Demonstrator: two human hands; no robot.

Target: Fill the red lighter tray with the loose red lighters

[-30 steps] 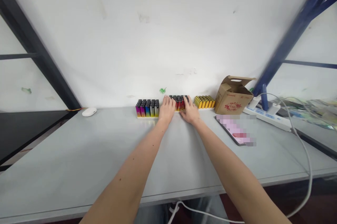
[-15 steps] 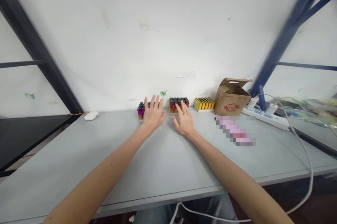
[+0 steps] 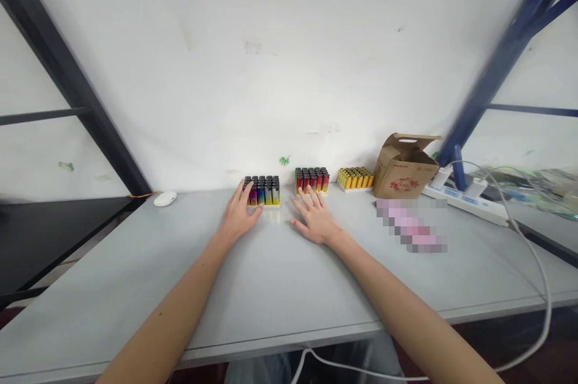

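My left hand point(image 3: 238, 213) is open at the left front corner of a block of lighters point(image 3: 266, 186) with black tops and purple, blue and yellow bodies, set upright in rows. Its fingers overlap the block's left end; whether they touch it I cannot tell. My right hand point(image 3: 317, 218) is also open, fingers spread, low over the table in front of a second block of lighters point(image 3: 311, 177) in red and yellow. Nothing shows in either hand. Both blocks stand near the wall, a gap between them.
Yellow cylinders point(image 3: 356, 177) stand in a white tray right of the lighters. Beyond them are an open cardboard box point(image 3: 404, 176), a pixelated pink item point(image 3: 410, 226) and a power strip point(image 3: 469, 203) with cables. A white oval device point(image 3: 165, 198) lies left on the grey table point(image 3: 275, 288).
My left hand has moved left and back towards me, uncovering most of the left lighter block. My right hand has drawn slightly nearer to me. The view has shifted a little.
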